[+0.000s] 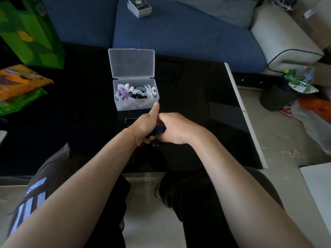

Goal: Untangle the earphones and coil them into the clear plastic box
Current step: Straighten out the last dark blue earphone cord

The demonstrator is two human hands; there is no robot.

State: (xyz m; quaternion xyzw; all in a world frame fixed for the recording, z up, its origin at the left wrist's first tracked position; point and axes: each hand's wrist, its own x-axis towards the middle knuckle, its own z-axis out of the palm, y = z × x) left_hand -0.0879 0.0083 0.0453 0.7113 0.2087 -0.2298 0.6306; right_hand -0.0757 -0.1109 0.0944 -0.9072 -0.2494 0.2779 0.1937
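Note:
The clear plastic box (119, 104) stands open on the black table (206, 108), its lid (131, 62) tilted back. Several coiled earphones (136, 92) in white, purple, blue and black lie inside it. Just in front of the box, my left hand (146, 124) and my right hand (174, 128) are pressed together over the table. Between them sits a dark blue earphone bundle (159, 130), gripped by both hands and mostly hidden. My left thumb points up toward the box's front wall.
A green bag (32, 33) and an orange packet (19, 81) lie at the table's left. A blue sofa (179, 33) with a small grey box (139, 7) runs behind the table. Rubbish and a dark bin (275, 99) sit on the floor at right.

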